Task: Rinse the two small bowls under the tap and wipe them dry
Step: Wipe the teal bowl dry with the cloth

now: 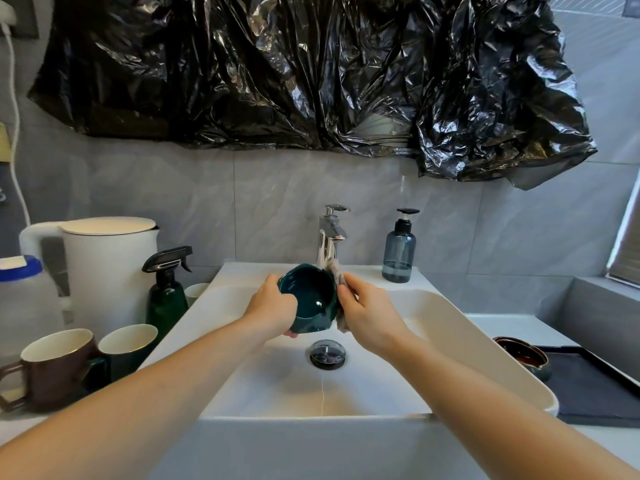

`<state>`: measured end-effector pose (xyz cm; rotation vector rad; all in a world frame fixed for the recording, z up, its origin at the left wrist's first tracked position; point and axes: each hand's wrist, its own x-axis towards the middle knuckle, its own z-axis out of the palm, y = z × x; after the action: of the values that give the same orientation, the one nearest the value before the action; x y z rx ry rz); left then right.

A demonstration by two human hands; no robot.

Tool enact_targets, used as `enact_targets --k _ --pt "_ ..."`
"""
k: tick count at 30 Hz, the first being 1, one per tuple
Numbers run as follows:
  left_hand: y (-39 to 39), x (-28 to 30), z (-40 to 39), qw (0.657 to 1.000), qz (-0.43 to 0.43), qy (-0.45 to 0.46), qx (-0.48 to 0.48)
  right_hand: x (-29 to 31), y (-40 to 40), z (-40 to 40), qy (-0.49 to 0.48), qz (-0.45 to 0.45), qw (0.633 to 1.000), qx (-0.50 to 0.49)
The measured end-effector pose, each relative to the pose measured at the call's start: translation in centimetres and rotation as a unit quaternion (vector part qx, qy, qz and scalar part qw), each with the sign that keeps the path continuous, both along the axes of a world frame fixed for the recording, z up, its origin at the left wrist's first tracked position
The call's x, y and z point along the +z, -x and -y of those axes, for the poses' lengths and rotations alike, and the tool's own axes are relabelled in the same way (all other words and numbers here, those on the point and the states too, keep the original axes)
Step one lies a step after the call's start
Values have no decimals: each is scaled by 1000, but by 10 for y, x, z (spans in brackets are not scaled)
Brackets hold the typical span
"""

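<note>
forearms reach up from bottom of frame | left hand [273, 308] fingers curl round green bowl [309, 298], mid-frame over sink [460, 327] | right hand [367, 311] fingers press cloth [337, 277] to its side | brown bowl [524, 356] on mat, lower right | advice: turn bowl steadily, wipe inside too

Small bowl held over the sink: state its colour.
Dark teal, glossy inside and out: the small ceramic bowl shows best in the head view, the only one.
</note>
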<state>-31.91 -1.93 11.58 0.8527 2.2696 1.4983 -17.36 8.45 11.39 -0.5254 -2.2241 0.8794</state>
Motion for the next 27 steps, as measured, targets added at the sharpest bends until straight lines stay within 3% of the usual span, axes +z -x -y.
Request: enact_targets --k 7,15,22,27 --pt "-3 1 -4 978 169 -106 -69 -3 6 -1 73 -114 982 132" --pt "-11 12 2 915 356 -184 -51 -1 10 0 -49 -160 984 61" --pt "-4 20 11 887 423 -155 -99 2 8 7 -151 -208 963 80" --pt "-11 22 14 889 406 -125 -170 6 6 9 -142 -229 959 90"
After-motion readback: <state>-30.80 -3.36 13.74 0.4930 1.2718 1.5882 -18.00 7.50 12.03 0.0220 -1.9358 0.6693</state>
